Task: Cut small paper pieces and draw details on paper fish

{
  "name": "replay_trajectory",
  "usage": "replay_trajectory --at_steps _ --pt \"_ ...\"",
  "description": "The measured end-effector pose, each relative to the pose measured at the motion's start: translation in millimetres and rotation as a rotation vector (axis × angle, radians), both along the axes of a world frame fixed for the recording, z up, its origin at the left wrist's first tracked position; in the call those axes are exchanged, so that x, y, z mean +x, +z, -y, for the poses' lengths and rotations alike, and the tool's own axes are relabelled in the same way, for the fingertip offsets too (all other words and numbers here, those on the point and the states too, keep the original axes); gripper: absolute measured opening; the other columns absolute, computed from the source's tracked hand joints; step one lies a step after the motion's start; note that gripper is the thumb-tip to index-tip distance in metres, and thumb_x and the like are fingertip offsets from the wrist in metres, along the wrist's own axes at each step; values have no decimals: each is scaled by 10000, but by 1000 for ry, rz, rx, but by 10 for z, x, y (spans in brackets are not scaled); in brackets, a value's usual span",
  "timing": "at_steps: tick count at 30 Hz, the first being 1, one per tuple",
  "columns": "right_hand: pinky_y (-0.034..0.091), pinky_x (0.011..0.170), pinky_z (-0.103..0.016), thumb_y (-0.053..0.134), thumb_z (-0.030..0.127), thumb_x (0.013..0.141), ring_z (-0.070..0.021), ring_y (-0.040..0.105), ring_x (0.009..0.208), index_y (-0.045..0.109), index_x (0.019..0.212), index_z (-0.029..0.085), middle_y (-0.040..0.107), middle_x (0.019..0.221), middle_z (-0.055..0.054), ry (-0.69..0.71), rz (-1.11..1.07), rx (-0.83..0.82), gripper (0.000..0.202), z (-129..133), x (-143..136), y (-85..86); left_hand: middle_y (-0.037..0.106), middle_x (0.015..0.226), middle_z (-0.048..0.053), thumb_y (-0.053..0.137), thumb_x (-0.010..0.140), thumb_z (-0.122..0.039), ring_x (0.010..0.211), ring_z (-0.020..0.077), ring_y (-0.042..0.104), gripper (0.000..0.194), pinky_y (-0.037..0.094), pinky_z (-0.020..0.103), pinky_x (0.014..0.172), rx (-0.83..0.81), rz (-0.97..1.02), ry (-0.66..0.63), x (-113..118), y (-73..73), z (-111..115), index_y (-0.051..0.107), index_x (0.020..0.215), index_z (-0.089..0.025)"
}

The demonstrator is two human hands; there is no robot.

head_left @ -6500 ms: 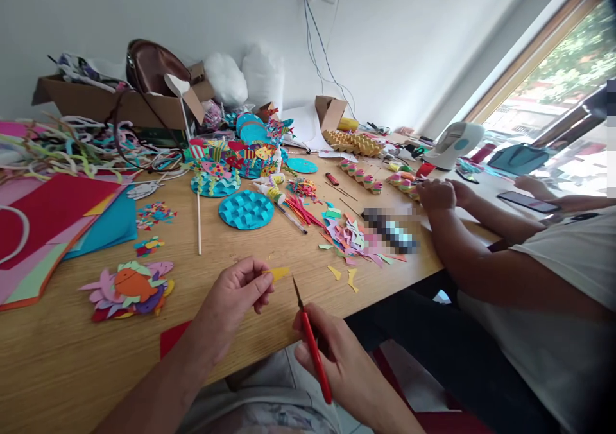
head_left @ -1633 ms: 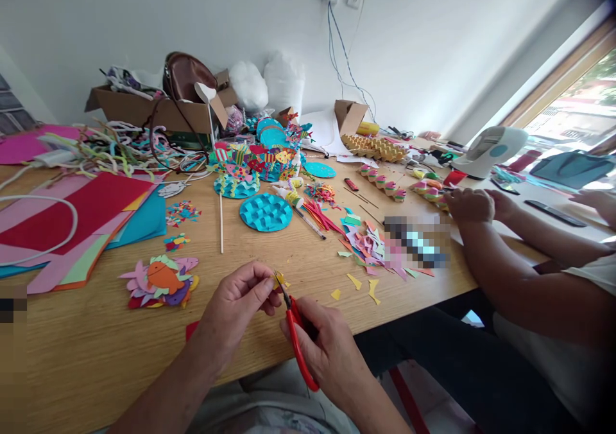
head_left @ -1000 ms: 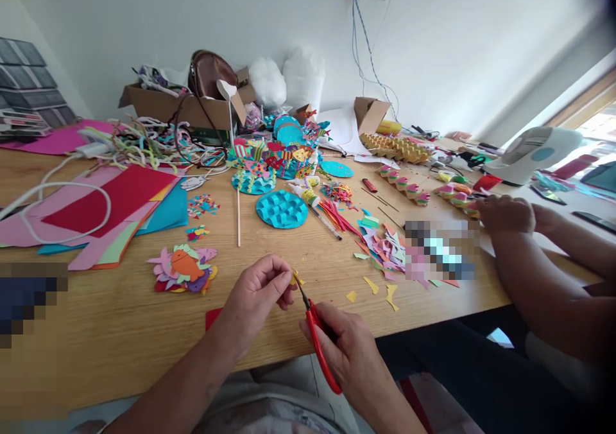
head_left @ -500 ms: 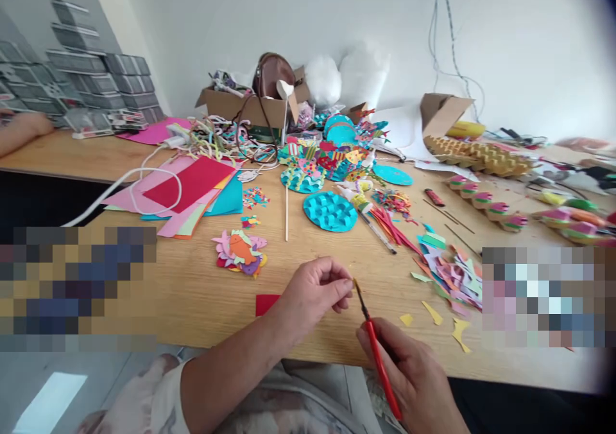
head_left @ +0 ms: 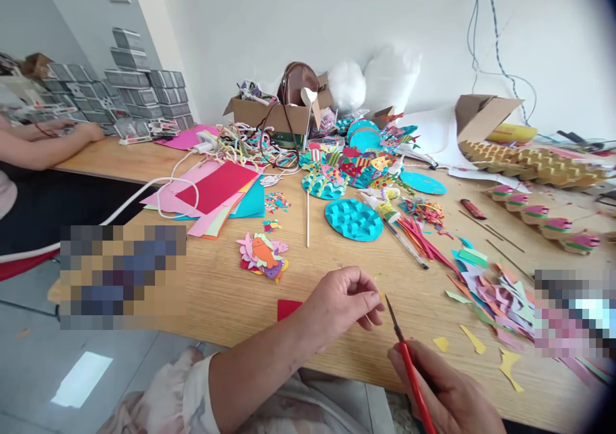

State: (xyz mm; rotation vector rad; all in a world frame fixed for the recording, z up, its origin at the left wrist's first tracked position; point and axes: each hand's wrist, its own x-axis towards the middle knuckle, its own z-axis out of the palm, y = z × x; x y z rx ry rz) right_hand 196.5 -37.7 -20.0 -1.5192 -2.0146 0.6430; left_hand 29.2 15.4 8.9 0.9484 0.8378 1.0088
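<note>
My right hand (head_left: 445, 382) is closed around red-handled scissors (head_left: 407, 363), their dark narrow blades aimed up toward my left fingertips. My left hand (head_left: 353, 299) is pinched; a sliver of yellow, seemingly a small piece of paper (head_left: 383, 296), shows at its fingertips, mostly hidden. The scissor tips are just right of those fingers. Partly behind my left forearm lies a red paper rectangle (head_left: 289, 309). Left of it sits a pile of paper fish cutouts (head_left: 264, 254), an orange one on top. Yellow paper scraps (head_left: 474, 339) lie to the right of the scissors.
Coloured paper sheets (head_left: 216, 196) are stacked at left, crossed by a white cable (head_left: 129, 199). A turquoise disc (head_left: 353, 220), a pen (head_left: 409, 246) and mixed paper scraps (head_left: 500, 293) lie ahead and right. Another person's arm (head_left: 43, 145) rests at far left.
The view has swung left, so the table contents appear farther right and more of the other person shows. Both hands stay close together; the scissor tips are slightly farther from my left fingers.
</note>
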Motion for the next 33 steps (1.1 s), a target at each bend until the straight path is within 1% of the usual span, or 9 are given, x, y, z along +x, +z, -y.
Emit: replay_trajectory --at_steps 4,10,16,20,27,30,33 --pt "349 429 -181 407 439 873 -107 450 445 491 622 207 481 493 35 29 -12 -13 351 11 -3 -3 591 610 -10 616 640 -344 490 87 535 216 412 216 483 -13 -1 -17 3 23 6 495 685 -172" --pt "318 471 -203 340 431 900 -110 416 499 387 622 206 430 529 41 24 -33 -134 361 29 -82 122 591 579 -26 637 649 -270 509 85 524 150 407 208 505 0 -44 50 -28 36 0 547 702 -162" --pt "286 491 -220 357 409 896 -107 385 520 362 638 204 420 561 46 28 -58 -194 330 29 -103 189 585 577 -31 633 689 -247 527 80 510 109 397 200 520 25 -64 35 -56 14 2 572 693 -157" --pt "285 498 -223 403 367 882 -109 396 531 372 644 202 440 577 43 13 -53 -173 290 25 -109 210 592 590 -27 649 691 -253 536 82 513 122 387 193 513 2 -36 22 -61 13 10 571 706 -161" --pt "271 500 -219 428 255 852 -107 390 530 389 656 200 445 583 42 6 -26 -94 207 -14 -166 276 605 607 -27 676 696 -251 539 77 521 139 373 180 503 -59 39 -16 -48 42 49 570 700 -161" --pt "265 501 -219 446 265 846 -109 397 528 406 667 199 457 586 38 -4 -19 -83 195 -28 -181 275 610 621 -27 677 709 -254 548 77 527 137 375 180 508 -86 74 -25 -47 33 61 574 719 -164" --pt "270 507 -219 457 281 846 -112 408 535 401 668 201 465 591 34 -21 -4 -69 203 -38 -194 272 599 621 -33 683 712 -254 541 70 511 136 369 179 507 -97 92 -2 -51 18 66 581 735 -167"
